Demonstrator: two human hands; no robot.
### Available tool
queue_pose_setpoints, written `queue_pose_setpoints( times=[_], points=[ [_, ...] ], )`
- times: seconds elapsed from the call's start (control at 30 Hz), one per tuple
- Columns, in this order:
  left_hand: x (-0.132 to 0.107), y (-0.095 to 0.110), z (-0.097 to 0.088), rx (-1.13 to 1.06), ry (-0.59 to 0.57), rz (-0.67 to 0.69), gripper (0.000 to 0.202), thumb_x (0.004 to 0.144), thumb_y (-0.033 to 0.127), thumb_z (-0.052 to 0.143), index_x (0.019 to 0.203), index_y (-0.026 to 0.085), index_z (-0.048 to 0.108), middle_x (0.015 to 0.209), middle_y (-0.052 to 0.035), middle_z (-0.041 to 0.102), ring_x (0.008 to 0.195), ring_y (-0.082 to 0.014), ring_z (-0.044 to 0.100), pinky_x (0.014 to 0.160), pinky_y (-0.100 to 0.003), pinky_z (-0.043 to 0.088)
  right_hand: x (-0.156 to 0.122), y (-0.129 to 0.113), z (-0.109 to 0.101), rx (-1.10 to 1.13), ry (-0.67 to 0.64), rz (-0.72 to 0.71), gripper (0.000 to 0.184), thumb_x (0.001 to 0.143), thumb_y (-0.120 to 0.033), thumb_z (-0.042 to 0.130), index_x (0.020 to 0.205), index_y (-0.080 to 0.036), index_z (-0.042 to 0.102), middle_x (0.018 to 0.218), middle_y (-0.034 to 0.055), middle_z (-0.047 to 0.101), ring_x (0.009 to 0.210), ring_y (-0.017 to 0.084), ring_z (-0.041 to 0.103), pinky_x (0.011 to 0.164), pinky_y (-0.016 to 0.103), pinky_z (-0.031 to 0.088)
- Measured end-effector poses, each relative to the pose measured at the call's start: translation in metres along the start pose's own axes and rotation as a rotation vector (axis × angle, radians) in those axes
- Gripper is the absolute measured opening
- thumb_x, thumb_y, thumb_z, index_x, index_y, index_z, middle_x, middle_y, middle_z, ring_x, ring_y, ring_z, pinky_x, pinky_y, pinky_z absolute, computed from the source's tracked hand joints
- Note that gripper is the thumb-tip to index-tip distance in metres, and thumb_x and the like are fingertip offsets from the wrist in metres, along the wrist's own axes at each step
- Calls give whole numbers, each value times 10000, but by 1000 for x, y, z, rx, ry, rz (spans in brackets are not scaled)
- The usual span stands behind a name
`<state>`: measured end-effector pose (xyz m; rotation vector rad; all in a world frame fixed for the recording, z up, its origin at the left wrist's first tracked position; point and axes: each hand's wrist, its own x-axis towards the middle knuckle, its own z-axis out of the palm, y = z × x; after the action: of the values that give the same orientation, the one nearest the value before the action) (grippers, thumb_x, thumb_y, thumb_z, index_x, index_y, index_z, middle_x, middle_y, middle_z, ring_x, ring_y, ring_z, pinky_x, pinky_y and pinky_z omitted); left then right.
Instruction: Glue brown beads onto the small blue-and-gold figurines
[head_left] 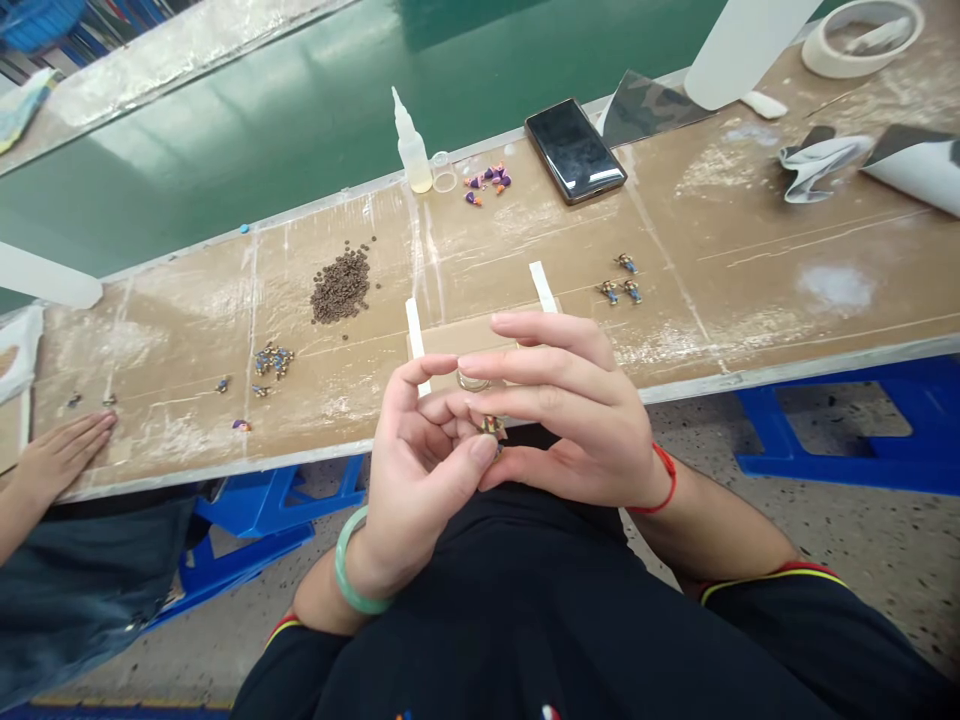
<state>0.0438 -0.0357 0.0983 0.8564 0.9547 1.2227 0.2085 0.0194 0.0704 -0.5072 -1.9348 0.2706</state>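
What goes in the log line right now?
left hand: holding small figure; right hand: close beside it; brown pellets: heaped on table

the small figure (491, 426) shows gold and dark tones; the clustered figures (274, 360) are gold and blue, the pellets (341, 287) dark brown. the bangle (343, 565) is pale green, the cord bracelet (667, 478) red, the shirt (540, 620) near-black with red and yellow sleeve stripes (772, 576). dark speckles dot the grey floor (862, 540) below the tan tabletop (465, 260).

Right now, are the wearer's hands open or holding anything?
Left hand: closed, pinching a small painted piece.
Right hand: fingers extended beside it; whether it also grips cannot be told.
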Motion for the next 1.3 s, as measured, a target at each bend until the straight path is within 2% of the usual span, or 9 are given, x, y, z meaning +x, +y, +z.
queue_pose_setpoints(
  times=[0.6,0.87,1.07,1.17,1.3],
  points=[
    [3,0,3,-29,35,-23,472,782,265,849,1153,277,559,787,49,669,642,-76,567,600,-179,497,1,0,0,72,-36,66,321,978,-448,670,1108,-157,703,1197,91,729,1369,252,534,1167,418,496],
    [7,0,3,-6,40,-36,469,781,293,841,1149,264,553,785,49,657,629,-86,562,583,-200,494,0,2,2,71,-57,87,301,995,-486,640,1118,-215,690,1231,55,722,1392,273,520,1153,486,493],
    [10,3,5,-16,50,-62,459,760,264,848,1111,253,554,747,58,616,666,-93,596,611,-205,506,-1,2,2,65,-27,130,469,962,-541,671,1284,-210,588,1357,103,648,1398,301,510,1171,552,455],
    [12,3,6,-53,54,-103,464,746,242,852,1104,255,557,758,60,622,673,-92,605,620,-207,512,1,4,-2,33,-54,137,369,955,-517,689,1193,-243,626,1369,85,640,1406,315,497,1161,581,455],
    [15,-1,4,-69,42,-124,471,755,235,846,1110,259,538,789,65,635,658,-76,598,602,-192,493,3,8,-9,-68,-117,87,189,950,-374,717,1067,-234,667,1355,79,645,1408,308,488,1142,561,482]
  ],
)
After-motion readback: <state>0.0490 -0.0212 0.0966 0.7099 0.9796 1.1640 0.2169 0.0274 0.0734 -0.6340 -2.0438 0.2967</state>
